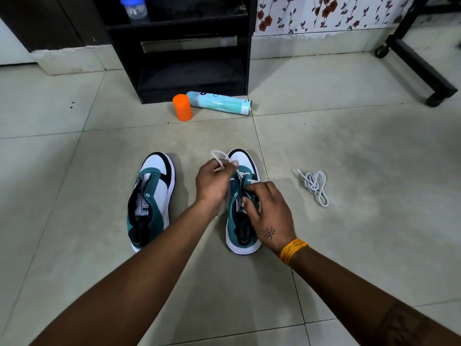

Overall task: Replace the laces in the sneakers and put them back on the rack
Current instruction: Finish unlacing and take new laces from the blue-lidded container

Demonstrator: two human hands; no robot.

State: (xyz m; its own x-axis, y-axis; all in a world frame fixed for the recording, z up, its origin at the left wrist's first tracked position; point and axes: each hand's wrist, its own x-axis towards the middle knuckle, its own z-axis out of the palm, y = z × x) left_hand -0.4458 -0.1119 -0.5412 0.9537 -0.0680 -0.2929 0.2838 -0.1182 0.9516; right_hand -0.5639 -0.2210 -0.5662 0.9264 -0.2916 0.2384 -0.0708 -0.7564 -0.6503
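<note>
Two teal, white and black sneakers stand side by side on a tiled floor (349, 151), toes pointing away from the camera. The left hand (212, 181) pinches a loop of white lace (219, 156) above the toe of the right-side sneaker (240, 221), its grip narrow around the cord; the lace's lower run disappears behind the knuckles. The right hand (267, 211), with an orange thread band (293, 250) at the wrist, lies curled over that shoe's tongue and eyelets, hiding how far the lacing goes; what its grip holds cannot be told. The left-side sneaker (151, 198) sits unlaced, untouched. A second white lace (314, 186) lies bundled on the floor, well apart to the right. Beyond, a teal spray can (222, 102) lies on its side beside an orange cap (183, 107), before a black rack (189, 51) whose top is cut off.
</note>
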